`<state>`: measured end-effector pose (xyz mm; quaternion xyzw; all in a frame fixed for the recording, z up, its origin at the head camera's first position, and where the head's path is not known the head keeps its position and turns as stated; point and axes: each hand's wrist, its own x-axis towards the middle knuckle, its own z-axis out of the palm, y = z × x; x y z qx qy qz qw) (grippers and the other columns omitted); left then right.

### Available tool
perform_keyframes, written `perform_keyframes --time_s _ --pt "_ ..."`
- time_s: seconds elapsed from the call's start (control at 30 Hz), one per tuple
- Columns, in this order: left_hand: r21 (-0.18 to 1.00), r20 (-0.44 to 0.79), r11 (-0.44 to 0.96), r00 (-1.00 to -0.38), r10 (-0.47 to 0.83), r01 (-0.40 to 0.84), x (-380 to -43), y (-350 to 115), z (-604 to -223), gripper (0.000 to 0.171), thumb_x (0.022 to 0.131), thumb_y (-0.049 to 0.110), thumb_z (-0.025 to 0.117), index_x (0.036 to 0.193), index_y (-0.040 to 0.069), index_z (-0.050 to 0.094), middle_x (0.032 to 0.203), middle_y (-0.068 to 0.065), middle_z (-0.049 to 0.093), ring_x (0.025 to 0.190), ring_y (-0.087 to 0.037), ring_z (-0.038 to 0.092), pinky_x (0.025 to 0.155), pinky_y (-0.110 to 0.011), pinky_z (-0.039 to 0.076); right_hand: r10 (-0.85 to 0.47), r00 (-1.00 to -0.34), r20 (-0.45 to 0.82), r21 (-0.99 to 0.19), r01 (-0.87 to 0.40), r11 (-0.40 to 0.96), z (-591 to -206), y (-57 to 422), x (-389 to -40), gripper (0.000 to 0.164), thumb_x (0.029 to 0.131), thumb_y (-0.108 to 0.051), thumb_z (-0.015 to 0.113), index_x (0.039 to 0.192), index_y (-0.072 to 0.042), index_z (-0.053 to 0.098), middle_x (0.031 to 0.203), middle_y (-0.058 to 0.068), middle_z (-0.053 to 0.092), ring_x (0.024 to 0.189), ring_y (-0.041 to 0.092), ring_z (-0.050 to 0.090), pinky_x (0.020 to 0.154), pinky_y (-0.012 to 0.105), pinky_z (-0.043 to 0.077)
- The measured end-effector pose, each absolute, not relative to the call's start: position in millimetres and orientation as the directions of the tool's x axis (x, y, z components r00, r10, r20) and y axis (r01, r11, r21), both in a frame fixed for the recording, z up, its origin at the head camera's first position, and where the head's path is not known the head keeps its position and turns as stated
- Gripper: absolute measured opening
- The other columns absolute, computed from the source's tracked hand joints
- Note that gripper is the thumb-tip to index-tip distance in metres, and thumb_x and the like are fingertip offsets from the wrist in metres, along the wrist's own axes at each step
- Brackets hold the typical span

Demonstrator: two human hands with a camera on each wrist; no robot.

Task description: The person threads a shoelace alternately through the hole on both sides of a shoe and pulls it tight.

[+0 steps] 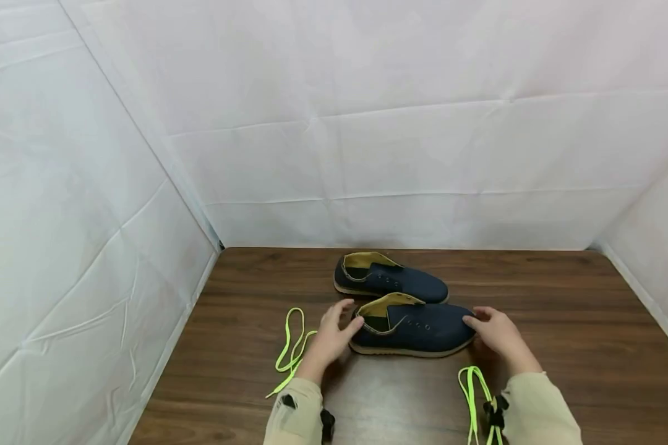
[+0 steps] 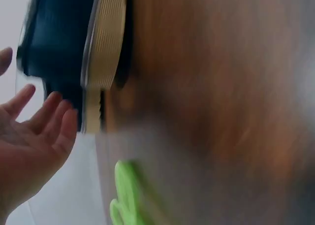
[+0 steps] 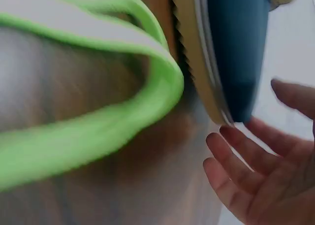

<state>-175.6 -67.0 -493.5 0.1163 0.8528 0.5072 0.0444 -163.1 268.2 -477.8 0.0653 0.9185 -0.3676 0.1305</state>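
Note:
Two dark navy shoes without laces lie side by side on the table, toes to the right: a near shoe (image 1: 423,330) and a far shoe (image 1: 417,283). Around the heel of the near one is my left hand (image 1: 331,337), fingers spread; in the left wrist view that hand (image 2: 37,141) shows a gap to the heel (image 2: 59,38). At the toe is my right hand (image 1: 498,334). Seen from the right wrist, its fingers (image 3: 246,151) are loosely extended close to the toe (image 3: 236,97); whether they touch it I cannot tell.
A neon-yellow shoelace (image 1: 289,352) lies looped left of my left forearm. Another lace (image 1: 470,389) lies beside my right wrist, partly behind its black strap. White sheeting (image 1: 412,154) walls the brown wooden table (image 1: 245,278) at the back and sides.

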Motion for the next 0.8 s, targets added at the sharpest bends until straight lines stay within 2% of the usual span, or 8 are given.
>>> perform_keyframes --time_s 0.13,0.37,0.53,0.67,0.73,0.8 --pt "0.908 0.035 0.395 -0.966 0.257 0.138 -163.9 -57.6 -499.0 0.052 0.092 0.03 0.058 0.135 0.005 0.042 0.126 -0.02 0.048 0.112 -0.037 0.048 0.09 -0.05 0.039 0.108 -0.957 -0.267 -0.641 0.261 0.722 -484.6 263.0 -152.2 0.062 0.094 -0.037 0.05 0.133 0.009 0.039 0.13 0.036 0.039 0.115 0.052 0.039 0.091 0.058 0.034" --pt "0.895 0.052 0.43 -0.985 0.163 0.118 -145.7 -63.1 -503.1 0.047 0.092 0.029 0.058 0.133 0.01 0.045 0.125 -0.016 0.049 0.113 -0.032 0.048 0.088 -0.046 0.041 0.143 -0.949 -0.282 -0.607 0.291 0.74 -496.9 253.1 -133.4 0.075 0.089 -0.054 0.052 0.134 0.004 0.042 0.131 0.031 0.043 0.113 0.048 0.044 0.086 0.058 0.038" --pt "0.882 0.054 0.462 -0.993 0.103 0.096 -133.4 -68.6 -503.4 0.044 0.093 0.03 0.056 0.133 0.015 0.046 0.126 -0.01 0.049 0.114 -0.029 0.046 0.087 -0.045 0.041 0.139 -0.95 -0.28 -0.603 0.286 0.745 -492.5 246.7 -123.8 0.081 0.084 -0.061 0.052 0.133 0.003 0.045 0.129 0.028 0.047 0.108 0.045 0.049 0.082 0.055 0.041" --pt "0.874 0.079 0.474 -0.994 0.079 0.107 -128.3 -71.2 -502.8 0.043 0.092 0.033 0.056 0.132 0.019 0.047 0.126 -0.007 0.05 0.112 -0.029 0.047 0.085 -0.046 0.041 0.124 -0.951 -0.283 -0.584 0.274 0.764 -482.3 244.7 -118.0 0.081 0.083 -0.062 0.053 0.131 0.003 0.046 0.126 0.029 0.049 0.109 0.046 0.048 0.082 0.054 0.042" --pt "0.87 0.086 0.479 -0.993 0.078 0.113 -127.1 -71.9 -503.0 0.043 0.093 0.035 0.056 0.132 0.02 0.047 0.126 -0.007 0.05 0.112 -0.029 0.047 0.085 -0.046 0.041 0.114 -0.953 -0.279 -0.577 0.262 0.774 -474.4 245.2 -113.9 0.081 0.083 -0.06 0.055 0.132 0.003 0.045 0.127 0.031 0.045 0.11 0.048 0.046 0.082 0.056 0.04" --pt "0.87 0.086 0.481 -0.993 0.079 0.113 -126.6 -72.7 -503.3 0.043 0.093 0.035 0.055 0.132 0.02 0.047 0.127 -0.007 0.05 0.113 -0.029 0.047 0.086 -0.047 0.041 0.103 -0.963 -0.25 -0.57 0.232 0.788 -466.0 246.1 -108.6 0.073 0.083 -0.054 0.06 0.126 0.003 0.048 0.12 0.031 0.047 0.102 0.046 0.049 0.078 0.055 0.041"
